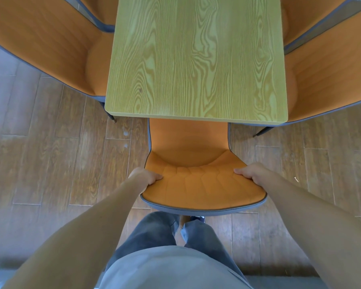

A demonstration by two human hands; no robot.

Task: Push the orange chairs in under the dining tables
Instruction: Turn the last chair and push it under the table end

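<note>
An orange chair (pixel 196 184) with grey edging stands directly below me, its backrest toward me and the front of its seat under the near edge of the light wooden dining table (pixel 196 59). My left hand (pixel 144 177) grips the left end of the backrest, thumb on the padded front. My right hand (pixel 252 174) grips the right end the same way. The chair's legs are hidden below the seat.
More orange chairs flank the table: one at the left (pixel 50 49) and one at the right (pixel 329 76), with others behind each at the top corners. Brown wood-plank floor (pixel 50 163) lies on both sides. My grey trousers are just behind the chair.
</note>
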